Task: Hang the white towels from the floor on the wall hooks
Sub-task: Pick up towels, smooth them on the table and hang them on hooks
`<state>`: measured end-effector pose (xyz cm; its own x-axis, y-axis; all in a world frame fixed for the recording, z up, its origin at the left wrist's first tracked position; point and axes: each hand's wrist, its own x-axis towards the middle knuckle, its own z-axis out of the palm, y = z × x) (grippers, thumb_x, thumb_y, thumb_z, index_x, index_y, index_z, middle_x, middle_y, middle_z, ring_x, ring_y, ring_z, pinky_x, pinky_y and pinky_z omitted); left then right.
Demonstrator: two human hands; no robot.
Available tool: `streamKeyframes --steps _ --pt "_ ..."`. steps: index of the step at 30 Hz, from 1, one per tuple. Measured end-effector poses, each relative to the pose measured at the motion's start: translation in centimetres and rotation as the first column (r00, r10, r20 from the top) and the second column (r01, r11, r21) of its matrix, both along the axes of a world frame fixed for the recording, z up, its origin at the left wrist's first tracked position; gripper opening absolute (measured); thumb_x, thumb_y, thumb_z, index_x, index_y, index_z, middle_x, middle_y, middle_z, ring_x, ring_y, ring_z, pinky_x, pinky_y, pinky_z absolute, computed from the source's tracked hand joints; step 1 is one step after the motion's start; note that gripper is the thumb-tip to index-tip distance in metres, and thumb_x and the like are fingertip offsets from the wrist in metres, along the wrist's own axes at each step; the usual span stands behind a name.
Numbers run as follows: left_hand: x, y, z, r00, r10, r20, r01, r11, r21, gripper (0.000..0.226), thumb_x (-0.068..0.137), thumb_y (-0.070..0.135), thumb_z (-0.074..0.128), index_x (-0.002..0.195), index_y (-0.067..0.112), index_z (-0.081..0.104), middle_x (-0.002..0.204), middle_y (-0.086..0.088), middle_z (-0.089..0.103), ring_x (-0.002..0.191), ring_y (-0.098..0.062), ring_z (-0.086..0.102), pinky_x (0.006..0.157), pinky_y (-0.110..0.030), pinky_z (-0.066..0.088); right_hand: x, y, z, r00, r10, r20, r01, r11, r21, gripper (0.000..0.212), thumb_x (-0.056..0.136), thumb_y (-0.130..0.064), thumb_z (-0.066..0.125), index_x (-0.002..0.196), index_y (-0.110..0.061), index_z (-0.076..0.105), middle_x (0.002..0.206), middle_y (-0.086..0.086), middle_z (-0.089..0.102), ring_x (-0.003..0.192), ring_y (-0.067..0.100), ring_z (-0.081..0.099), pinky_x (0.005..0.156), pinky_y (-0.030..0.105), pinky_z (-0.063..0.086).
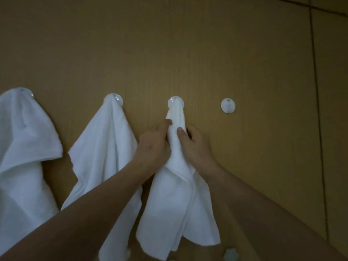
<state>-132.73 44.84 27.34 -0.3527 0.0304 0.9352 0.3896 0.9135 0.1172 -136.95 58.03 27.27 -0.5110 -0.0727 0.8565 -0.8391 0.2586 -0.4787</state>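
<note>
A: What is seen on the wooden wall (188,44)?

B: Four round white hooks are fixed in a row. The first hook (25,92) at the far left is draped with a white towel (22,147), and the second hook (114,98) is covered by another hanging towel (101,157). Over the third hook (175,102) a third towel (178,204) is looped. The fourth hook (228,106), just to the right, is left bare.

A: How is the third towel held?

B: It is gripped by both hands a little below its hook, where the cloth is gathered into a narrow neck. The left hand (153,146) is closed on the cloth from the left, with one fingertip laid high on the fold. The right hand (195,144) is clamped on it from the right, and its thumb is pressed on the front of the fabric. The two hands are set close together, with only the bunched towel between them.

A: And below the hands?

B: The towel is spread out wider and is hung in loose folds, with its lower edge seen between the two forearms. Part of the second towel is hidden behind the left forearm.

A: Is anything else shown?

B: A small pale object (230,254) is glimpsed at the bottom edge, too blurred to be identified. A dark vertical seam (318,110) is marked on the wall at the right.
</note>
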Motion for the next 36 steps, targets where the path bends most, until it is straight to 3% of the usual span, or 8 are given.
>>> streamKeyframes --steps 2,5,10,16,20,24,30,36 --pt "0.9 -0.6 -0.8 0.994 -0.107 0.029 0.107 0.994 0.014 0.043 0.100 0.025 0.042 0.141 0.014 0.048 0.102 -0.010 0.070 0.087 -0.021 0.065 0.082 -0.038 0.052 1.9 -0.4 -1.0 0.997 -0.041 0.071 0.040 0.999 0.004 0.021 0.099 -0.030 0.050 0.107 -0.017 0.064 0.094 -0.005 0.067 0.082 0.008 0.063 0.070 0.025 0.049" --pt "1.9 -1.6 -1.8 0.980 -0.153 0.129 0.158 0.987 -0.036 0.049 0.100 0.038 0.045 0.144 0.017 0.046 0.115 -0.011 0.067 0.102 -0.024 0.063 0.093 -0.037 0.049 4.0 -0.5 -2.8 0.974 -0.125 0.189 0.130 0.991 -0.015 0.030 0.098 -0.024 0.049 0.125 -0.018 0.061 0.112 -0.004 0.067 0.098 0.014 0.063 0.086 0.031 0.052" --pt "3.1 -2.9 -2.8 0.966 -0.081 0.247 0.122 0.980 -0.155 0.048 0.098 0.024 0.050 0.144 0.014 0.045 0.141 -0.014 0.047 0.120 -0.029 0.054 0.099 -0.038 0.046 7.8 0.6 -4.2 0.870 -0.332 0.364 0.237 0.930 0.283 0.044 0.090 -0.024 0.057 0.134 -0.019 0.056 0.125 -0.002 0.064 0.111 0.020 0.062 0.095 0.039 0.053" --pt "7.8 -1.4 -2.9 0.981 -0.062 0.185 0.091 0.984 -0.154 0.048 0.096 0.030 0.052 0.142 0.017 0.048 0.152 -0.012 0.039 0.135 -0.030 0.041 0.107 -0.043 0.037 14.1 2.6 -3.7 0.759 -0.578 0.300 0.427 0.790 0.440 0.055 0.089 -0.031 0.063 0.141 -0.018 0.049 0.128 0.005 0.062 0.114 0.022 0.061 0.098 0.038 0.051" --pt "11.5 1.8 -3.0 0.959 -0.210 0.191 0.239 0.961 -0.143 0.045 0.095 0.029 0.054 0.139 0.018 0.053 0.149 -0.009 0.044 0.133 -0.029 0.044 0.103 -0.041 0.039 19.7 5.6 -3.6 0.689 -0.697 0.197 0.509 0.659 0.554 0.062 0.089 -0.039 0.066 0.145 -0.023 0.046 0.136 0.005 0.058 0.118 0.020 0.059 0.096 0.029 0.048" --pt "16.1 7.9 -4.2 0.902 -0.352 0.251 0.397 0.904 -0.157 0.045 0.096 0.033 0.052 0.140 0.023 0.049 0.147 -0.004 0.046 0.132 -0.025 0.043 0.103 -0.037 0.042 27.4 10.4 -4.3 0.511 -0.858 0.055 0.623 0.413 0.665 0.063 0.089 -0.046 0.062 0.146 -0.028 0.042 0.139 0.004 0.056 0.126 0.024 0.054 0.099 0.030 0.044" --pt "28.3 20.7 -7.9 0.737 -0.580 0.348 0.651 0.746 -0.136 0.046 0.094 0.035 0.054 0.140 0.026 0.051 0.143 0.003 0.049 0.130 -0.021 0.045 0.103 -0.033 0.042 44.4 20.2 -8.2 0.251 -0.964 0.085 0.679 0.238 0.695 0.064 0.090 -0.041 0.062 0.147 -0.023 0.040 0.141 0.009 0.053 0.130 0.028 0.049 0.104 0.038 0.045" --pt "46.9 33.3 -13.0 0.471 -0.745 0.472 0.879 0.443 -0.178 0.045 0.093 0.032 0.055 0.138 0.024 0.051 0.141 -0.002 0.050 0.128 -0.025 0.046 0.104 -0.034 0.040 66.7 28.6 -14.0 -0.102 -0.981 0.165 0.704 0.046 0.709 0.064 0.090 -0.042 0.062 0.147 -0.022 0.041 0.140 0.009 0.053 0.129 0.029 0.049 0.104 0.037 0.043"
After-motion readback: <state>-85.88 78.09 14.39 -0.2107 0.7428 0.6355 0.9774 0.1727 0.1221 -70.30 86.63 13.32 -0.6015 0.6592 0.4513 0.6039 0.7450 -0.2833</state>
